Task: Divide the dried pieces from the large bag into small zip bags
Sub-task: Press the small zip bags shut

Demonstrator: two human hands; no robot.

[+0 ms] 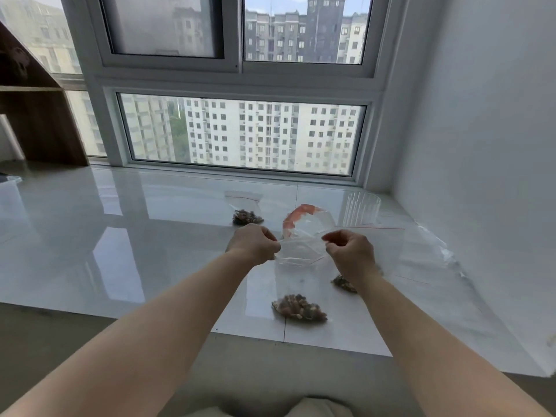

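My left hand point(253, 246) and my right hand point(350, 254) each pinch one end of the top strip of a small clear zip bag point(296, 272), held upright above the white tiled sill point(150, 251). Brown dried pieces point(299, 307) fill its bottom. Behind my hands stands a large clear bag with a reddish rim point(304, 218), mouth open. A second small zip bag holding dried pieces point(247, 216) lies further back on the left. A third clump of dried pieces point(344, 282), in a clear bag, shows below my right wrist.
A clear ribbed plastic cup point(362, 210) stands at the back right. Flat empty zip bags with red strips point(421, 248) lie along the right wall. A window runs behind the sill, a wooden shelf point(36, 115) stands at far left, and the sill's front edge is near my lap.
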